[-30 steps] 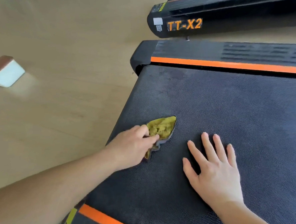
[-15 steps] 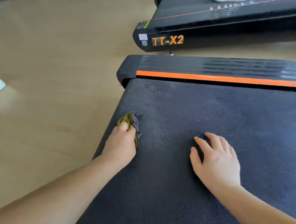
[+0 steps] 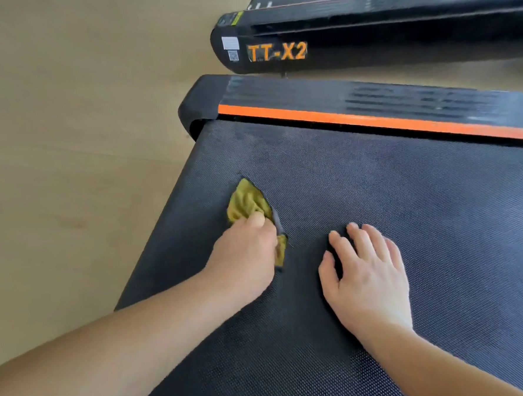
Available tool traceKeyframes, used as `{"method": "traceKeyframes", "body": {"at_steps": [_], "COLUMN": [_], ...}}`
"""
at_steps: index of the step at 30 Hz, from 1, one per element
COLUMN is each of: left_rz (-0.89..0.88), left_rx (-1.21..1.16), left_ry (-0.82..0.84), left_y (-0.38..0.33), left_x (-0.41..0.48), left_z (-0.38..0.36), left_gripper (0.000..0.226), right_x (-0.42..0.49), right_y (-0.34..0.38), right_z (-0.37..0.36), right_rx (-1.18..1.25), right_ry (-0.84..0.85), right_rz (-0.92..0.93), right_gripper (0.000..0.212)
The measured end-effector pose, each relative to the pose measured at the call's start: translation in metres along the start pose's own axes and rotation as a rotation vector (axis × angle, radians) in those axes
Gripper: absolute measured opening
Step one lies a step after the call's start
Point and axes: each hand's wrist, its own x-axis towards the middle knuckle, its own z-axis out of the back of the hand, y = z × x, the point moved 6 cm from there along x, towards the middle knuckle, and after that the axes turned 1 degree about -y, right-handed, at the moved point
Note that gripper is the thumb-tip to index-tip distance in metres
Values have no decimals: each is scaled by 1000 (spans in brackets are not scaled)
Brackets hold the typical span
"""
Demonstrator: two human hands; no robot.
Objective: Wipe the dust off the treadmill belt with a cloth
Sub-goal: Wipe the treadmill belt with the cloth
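The cloth (image 3: 248, 203) is a crumpled olive-yellow rag with a grey edge, lying on the belt (image 3: 408, 219) near its left edge, towards the far end. The left hand (image 3: 245, 260) has its fingers curled over the near part of it, pinning it against the belt, so most of the yellow fabric pokes out ahead of the knuckles and a bit sticks out on the right side too.

The right hand (image 3: 365, 271) is just beside it, flat on the belt, fingers relaxed and a little spread, holding nothing. Both forearms are bare.

The belt is dark and textured, with some patchy lighter smudges up near the far end. Past that runs an orange stripe (image 3: 372, 120) on a black cover (image 3: 309, 94). Behind it sits a second treadmill (image 3: 366, 29) with "TT-X2" in orange letters. It all sits on a light wood floor (image 3: 81, 132).
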Motion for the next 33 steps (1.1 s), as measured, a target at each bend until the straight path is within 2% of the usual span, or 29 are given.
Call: {"method": "traceKeyframes", "body": {"at_steps": [2,3,4,7,8,10,11,13,15,16,17,19,20,21,23,25,27,28,29,31,32,33], "left_rz": [-253,-326,-296,140,253,286,254,26,-182,-230,-175,135,264,316,191,-120,-292,-261,-156,160,245,248], "left_rx": [-13,45,106,151,162,188,147,43,12,71,128,166,176,181,177,92,76,109,131,146,154,148], "left_ry": [28,10,-5,-147,-182,-190,-141,-43,73,77,57,-89,-132,-128,-18,91,141,130,48,-128,-123,-89], "left_y": [-17,-6,18,116,128,104,78,24,13,27,48,100,110,104,58,7,15,33,57,94,90,71], "left_x": [-8,-7,-1,19,17,10,4,-19,-32,-29,-22,-5,-3,-3,-14,-42,-46,-36,-25,-11,-9,-8], "left_z": [3,4,6,21,25,21,16,12,12,16,21,34,34,26,5,1,5,9,16,28,24,16], "left_gripper": [10,9,8,22,20,12,10,12,22,21,18,14,14,17,18,14,20,23,25,19,12,7], "right_x": [1,0,0,0,0,-1,0,0,1,1,1,0,0,1,1,1,1,1,1,0,0,1], "right_y": [-1,-1,-2,-2,-2,-2,-2,-1,-1,-1,-1,0,0,0,0,0,0,0,0,0,-1,-1], "right_z": [0,0,0,-1,-1,-2,-2,-2,-2,-1,-2,-1,-1,-2,-2,-1,-1,-1,-1,-2,-2,-3], "right_rx": [12,21,24,18,18,27,29,27,34,34,33,35,35,33,32,41,39,38,40,44,41,38], "right_ry": [2,3,4,13,13,12,11,7,3,2,4,2,-2,-2,-12,-27,-25,-21,-18,-16,-16,-15], "right_rz": [0,1,1,-11,-15,-19,-19,-12,-15,-17,-17,-15,-15,-12,-9,-6,-6,-4,0,-4,-8,-6], "right_gripper": [45,45,46,47,48,48,48,48,48,48,48,49,49,49,49,48,48,48,48,47,47,47]}}
